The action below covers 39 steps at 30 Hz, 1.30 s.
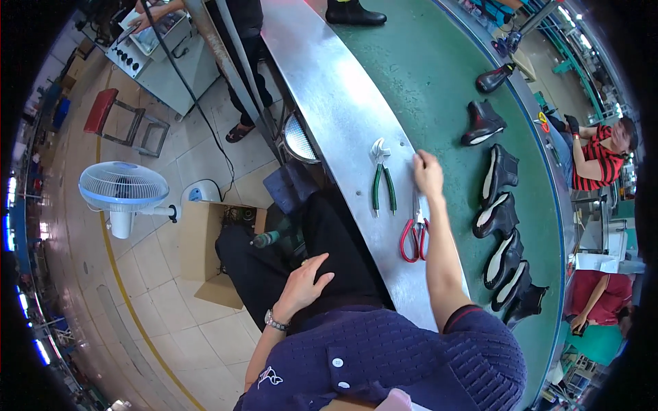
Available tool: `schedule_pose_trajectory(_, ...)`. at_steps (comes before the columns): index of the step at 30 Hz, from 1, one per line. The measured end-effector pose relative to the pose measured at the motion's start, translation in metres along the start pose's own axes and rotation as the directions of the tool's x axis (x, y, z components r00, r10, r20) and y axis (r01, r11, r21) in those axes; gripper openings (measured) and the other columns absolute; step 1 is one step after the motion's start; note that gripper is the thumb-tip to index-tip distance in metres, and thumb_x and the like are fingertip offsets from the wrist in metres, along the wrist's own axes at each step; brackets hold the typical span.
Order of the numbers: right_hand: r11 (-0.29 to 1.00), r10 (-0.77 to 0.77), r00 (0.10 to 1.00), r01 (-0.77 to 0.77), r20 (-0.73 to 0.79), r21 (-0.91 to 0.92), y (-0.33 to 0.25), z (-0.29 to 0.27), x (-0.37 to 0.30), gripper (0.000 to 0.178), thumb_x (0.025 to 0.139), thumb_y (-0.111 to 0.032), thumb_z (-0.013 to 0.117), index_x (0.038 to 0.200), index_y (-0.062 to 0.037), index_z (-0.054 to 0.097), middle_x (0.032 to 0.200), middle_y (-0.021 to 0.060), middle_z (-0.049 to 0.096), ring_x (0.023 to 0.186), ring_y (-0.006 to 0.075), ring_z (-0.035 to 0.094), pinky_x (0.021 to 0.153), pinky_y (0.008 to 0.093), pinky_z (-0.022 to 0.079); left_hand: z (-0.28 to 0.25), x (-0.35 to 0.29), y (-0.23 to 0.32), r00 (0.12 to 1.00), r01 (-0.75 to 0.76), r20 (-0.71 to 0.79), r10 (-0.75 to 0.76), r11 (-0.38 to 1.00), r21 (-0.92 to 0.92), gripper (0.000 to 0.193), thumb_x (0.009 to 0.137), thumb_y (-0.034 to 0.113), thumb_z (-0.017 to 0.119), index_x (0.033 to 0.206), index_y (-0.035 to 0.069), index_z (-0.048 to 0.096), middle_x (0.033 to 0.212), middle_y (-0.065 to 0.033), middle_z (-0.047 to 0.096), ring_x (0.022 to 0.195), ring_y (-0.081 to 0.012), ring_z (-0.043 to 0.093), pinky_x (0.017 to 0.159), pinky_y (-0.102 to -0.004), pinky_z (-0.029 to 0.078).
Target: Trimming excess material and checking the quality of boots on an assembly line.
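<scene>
Evidently, your left hand (305,282) lies open over your lap (337,229), gripping nothing; your right hand (430,177) curls over the metal bench (322,65), though whether it pinches anything I cannot tell; red scissors (418,219) lie near that wrist, handles toward you, seemingly for easy reach; green pliers (380,163) lie left.

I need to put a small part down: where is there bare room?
Free: the metal strip beyond the green-handled pliers, and the green surface between that strip and the row of black shoes. Crowded: around the pliers, red-handled scissors and right hand.
</scene>
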State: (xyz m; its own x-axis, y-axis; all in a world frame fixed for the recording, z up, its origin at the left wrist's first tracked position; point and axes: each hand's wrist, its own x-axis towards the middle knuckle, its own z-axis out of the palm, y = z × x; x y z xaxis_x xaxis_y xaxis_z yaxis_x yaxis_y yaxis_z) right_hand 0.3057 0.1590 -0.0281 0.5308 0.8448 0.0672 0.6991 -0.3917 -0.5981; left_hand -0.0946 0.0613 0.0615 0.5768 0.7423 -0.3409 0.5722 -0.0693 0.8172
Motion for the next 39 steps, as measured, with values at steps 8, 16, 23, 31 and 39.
schedule_pose_trajectory(8,0.940,-0.292,0.951,0.305,-0.103,0.151,-0.097,0.014,-0.112,0.022,0.082,-0.010,0.067,0.104,-0.0074,0.070,0.116,0.0173,0.062,0.109,0.0346,0.058,0.093,0.0423,0.046,0.012,0.006,-0.020,0.995,-0.060,0.091,0.052,0.994,0.095,0.049,0.091,0.027,0.062,0.129,-0.002,0.051,0.127,-0.0218,0.057,0.118,-0.0362,0.054,0.099,-0.0399,0.044)
schedule_pose_trajectory(16,0.936,0.104,0.931,-0.211,-0.350,-0.282,0.058,-0.074,0.057,0.042,0.089,-0.035,0.060,0.129,-0.0216,0.058,0.112,0.0175,0.065,0.107,0.0366,0.060,0.091,0.0446,0.048,0.000,0.007,-0.017,0.996,-0.089,0.021,0.087,0.989,0.116,0.048,0.090,0.025,0.063,0.128,-0.001,0.052,0.125,-0.0212,0.058,0.114,-0.0359,0.057,0.096,-0.0396,0.047)
schedule_pose_trajectory(23,0.885,0.211,0.963,-0.261,-0.168,-0.387,0.123,-0.097,0.127,0.036,0.087,-0.042,0.056,0.119,-0.0263,0.060,0.102,0.0181,0.069,0.096,0.0390,0.065,0.084,0.0476,0.051,0.005,-0.014,-0.043,0.999,0.048,0.002,-0.049,0.986,0.161,0.047,0.089,0.024,0.064,0.127,-0.001,0.053,0.123,-0.0212,0.060,0.113,-0.0363,0.058,0.095,-0.0404,0.048)
schedule_pose_trajectory(31,0.947,0.122,0.985,-0.152,-0.121,-0.282,0.029,-0.080,0.020,0.030,0.085,-0.039,0.061,0.110,-0.0231,0.068,0.089,0.0162,0.070,0.086,0.0391,0.067,0.078,0.0475,0.052,0.005,0.034,-0.017,0.990,-0.046,0.139,0.017,0.977,0.207,0.047,0.087,0.022,0.066,0.127,0.000,0.053,0.122,-0.0222,0.059,0.112,-0.0368,0.058,0.094,-0.0404,0.048)
schedule_pose_trajectory(39,0.995,0.090,0.995,-0.092,-0.054,-0.034,-0.061,-0.074,0.009,0.031,0.089,-0.031,0.063,0.116,-0.0163,0.067,0.068,0.0090,0.068,0.062,0.0222,0.067,0.063,0.0342,0.051,-0.055,0.219,0.052,0.965,-0.247,0.027,0.263,0.861,0.445,0.047,0.087,0.019,0.064,0.129,0.002,0.052,0.132,-0.0236,0.051,0.119,-0.0385,0.051,0.099,-0.0437,0.043)
